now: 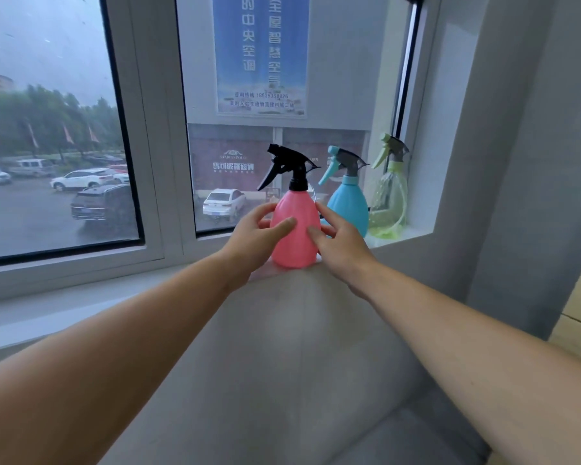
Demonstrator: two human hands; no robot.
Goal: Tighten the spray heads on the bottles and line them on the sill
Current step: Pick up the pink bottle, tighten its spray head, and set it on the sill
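A pink bottle (297,245) with a black spray head (289,166) stands upright at the near edge of the white sill (401,233). My left hand (249,239) holds its left side, thumb across the front and fingers curled behind. My right hand (342,250) touches its right side with fairly straight fingers and the thumb tip on the front. To the right, a blue bottle (348,204) with a grey and blue head stands on the sill. A clear green bottle (388,203) with a green head stands in the corner beyond it. All three heads point left.
A grey upholstered back (299,347) fills the foreground below the sill. The window frame (168,162) and glass rise right behind the bottles. A grey wall (517,162) closes the sill's right end. The sill runs on to the left (64,307).
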